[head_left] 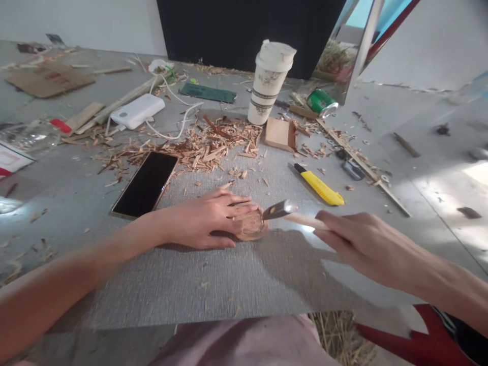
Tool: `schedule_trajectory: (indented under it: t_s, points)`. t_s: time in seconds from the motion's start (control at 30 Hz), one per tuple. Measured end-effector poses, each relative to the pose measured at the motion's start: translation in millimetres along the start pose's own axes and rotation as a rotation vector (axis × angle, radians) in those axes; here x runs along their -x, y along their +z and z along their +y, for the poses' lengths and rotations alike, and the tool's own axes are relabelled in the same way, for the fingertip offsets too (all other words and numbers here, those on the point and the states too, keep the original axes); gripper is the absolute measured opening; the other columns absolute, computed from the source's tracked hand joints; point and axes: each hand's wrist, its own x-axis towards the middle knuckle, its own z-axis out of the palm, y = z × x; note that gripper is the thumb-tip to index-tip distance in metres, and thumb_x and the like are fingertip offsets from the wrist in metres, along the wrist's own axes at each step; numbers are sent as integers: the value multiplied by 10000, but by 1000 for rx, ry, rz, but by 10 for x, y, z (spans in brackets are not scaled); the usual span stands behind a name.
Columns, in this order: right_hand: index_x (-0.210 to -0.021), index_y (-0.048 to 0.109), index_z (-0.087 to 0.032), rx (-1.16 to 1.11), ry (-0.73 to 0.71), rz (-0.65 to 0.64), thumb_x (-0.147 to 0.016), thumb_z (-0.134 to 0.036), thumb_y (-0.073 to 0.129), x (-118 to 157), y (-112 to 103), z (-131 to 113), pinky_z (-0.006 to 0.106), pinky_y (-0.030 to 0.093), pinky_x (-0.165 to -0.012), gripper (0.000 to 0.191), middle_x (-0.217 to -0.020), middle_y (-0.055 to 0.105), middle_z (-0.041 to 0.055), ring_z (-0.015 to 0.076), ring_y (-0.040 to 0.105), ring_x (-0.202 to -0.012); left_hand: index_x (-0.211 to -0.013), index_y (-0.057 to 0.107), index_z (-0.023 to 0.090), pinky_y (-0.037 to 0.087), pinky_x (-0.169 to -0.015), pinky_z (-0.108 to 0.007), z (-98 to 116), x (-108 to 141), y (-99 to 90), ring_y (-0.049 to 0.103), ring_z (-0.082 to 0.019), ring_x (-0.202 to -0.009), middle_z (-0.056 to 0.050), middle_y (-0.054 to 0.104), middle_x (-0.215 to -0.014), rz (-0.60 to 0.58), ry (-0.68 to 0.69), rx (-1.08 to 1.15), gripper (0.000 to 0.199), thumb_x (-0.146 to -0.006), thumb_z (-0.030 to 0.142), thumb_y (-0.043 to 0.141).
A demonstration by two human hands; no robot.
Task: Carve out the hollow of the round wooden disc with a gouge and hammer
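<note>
A small round wooden piece (pixel 251 224) lies on the grey table (pixel 171 290), in front of me. My left hand (pixel 213 218) rests flat on the table with fingers spread, its fingertips over the left part of the piece. My right hand (pixel 354 236) is wrapped round the pale wooden handle of a small hammer-like tool (pixel 280 209). The tool's dark metal head is at the right edge of the wooden piece; whether they touch is hard to tell. A yellow utility knife (pixel 322 187) lies behind the tool.
A black phone (pixel 146 184) lies behind my left forearm. Wood shavings (pixel 209 147) are heaped beyond the hands, near a tall paper cup (pixel 269 84), a small cardboard tray (pixel 281 133), a white power bank (pixel 138 111) and a green can (pixel 321 103).
</note>
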Motion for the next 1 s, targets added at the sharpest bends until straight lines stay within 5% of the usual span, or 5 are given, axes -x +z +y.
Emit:
schedule_trajectory:
  t_s: [1.0]
  points:
    - [-875,505,-242,4,-19,6,-1139,-438,380,22,78,19,333,240,-543,352,-594,495,-37,132,453,-499,-1224,724,262,329,-1248,-655,1,-3,17,364,-379,-1613,-109,430,-1718,-6,-2,-3,221,-1081,385,610]
